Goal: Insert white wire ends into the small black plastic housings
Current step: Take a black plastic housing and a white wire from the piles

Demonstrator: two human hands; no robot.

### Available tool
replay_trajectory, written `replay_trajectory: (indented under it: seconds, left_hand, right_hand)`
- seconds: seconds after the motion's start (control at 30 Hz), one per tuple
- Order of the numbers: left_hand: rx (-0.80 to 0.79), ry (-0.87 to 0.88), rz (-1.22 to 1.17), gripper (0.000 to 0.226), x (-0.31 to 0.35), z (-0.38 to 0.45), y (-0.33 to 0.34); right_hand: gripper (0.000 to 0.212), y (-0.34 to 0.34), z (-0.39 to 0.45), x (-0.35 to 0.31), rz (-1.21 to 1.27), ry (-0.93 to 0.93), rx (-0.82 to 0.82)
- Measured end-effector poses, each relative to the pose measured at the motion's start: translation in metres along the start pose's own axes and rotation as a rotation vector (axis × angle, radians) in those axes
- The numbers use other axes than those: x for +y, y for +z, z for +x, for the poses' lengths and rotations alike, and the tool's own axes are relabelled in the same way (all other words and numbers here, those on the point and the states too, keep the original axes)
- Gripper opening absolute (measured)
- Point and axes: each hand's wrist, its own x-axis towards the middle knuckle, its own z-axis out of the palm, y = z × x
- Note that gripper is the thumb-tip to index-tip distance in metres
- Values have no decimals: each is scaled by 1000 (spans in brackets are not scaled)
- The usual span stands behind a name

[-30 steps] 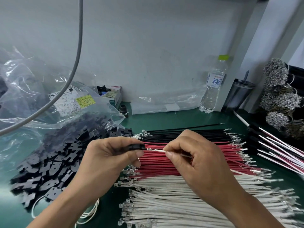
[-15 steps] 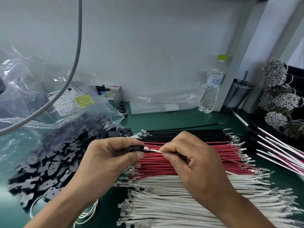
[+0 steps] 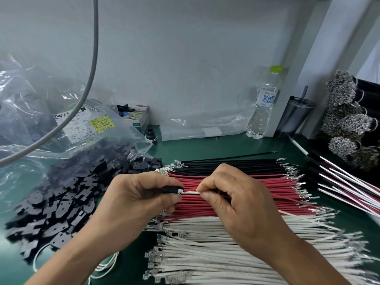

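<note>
My left hand [image 3: 135, 200] pinches a small black plastic housing [image 3: 169, 189] between thumb and fingers, above the red wires. My right hand [image 3: 232, 202] pinches a white wire [image 3: 191, 192] close to its end, and the wire's metal terminal sits at the mouth of the housing. The rest of that wire is hidden under my right palm. A heap of loose black housings [image 3: 61, 204] lies on the green mat at the left. Rows of white wires [image 3: 205, 254] with metal terminals lie below my hands.
Red wires [image 3: 257, 188] and black wires [image 3: 226, 164] lie in rows behind the white ones. A clear plastic bag [image 3: 51, 112] with labels sits at the left. A water bottle [image 3: 264, 103], a dark tumbler [image 3: 296, 114] and wire bundles [image 3: 345, 124] stand at the back right. A grey cable [image 3: 90, 64] hangs overhead.
My right hand has slid left along the white wire toward the housing, and the terminal has gone from a small gap to the housing's mouth. My left hand stays almost still.
</note>
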Motion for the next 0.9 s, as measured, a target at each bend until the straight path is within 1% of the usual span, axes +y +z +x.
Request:
replay_trajectory:
  seconds: [0.13, 0.2, 0.27, 0.37, 0.43, 0.5, 0.6, 0.73, 0.8, 0.9]
  left_hand:
    - [0, 8, -1, 21, -1, 0, 0]
    - [5, 28, 34, 21, -1, 0, 0]
    - [20, 56, 82, 21, -1, 0, -1]
    - [17, 87, 165, 21, 0, 0, -3]
    - [-4, 108, 235, 21, 0, 1, -3]
    - [-3, 113, 236, 20, -1, 0, -3]
    - [-16, 100, 199, 18, -3, -2, 0]
    - [-19, 57, 110, 18, -6, -2, 2]
    - [3, 45, 69, 18, -7, -1, 0]
    - [-1, 50, 92, 17, -7, -2, 2]
  right_hand:
    - [9, 2, -2, -5, -69, 26, 59]
    - [9, 3, -1, -6, -97, 16, 56]
    - [9, 5, -1, -7, -66, 1, 8]
    - [10, 5, 0, -3, 39, 67, -96]
    - [11, 2, 1, 1, 5, 90, -125]
    - [12, 1, 1, 0, -48, 64, -76]
    - [12, 8, 0, -9, -45, -8, -20]
    - [12, 13, -1, -11, -209, -147, 12]
    - [14, 9, 1, -7, -249, -161, 45]
    - [16, 10, 2, -3, -277, -166, 61]
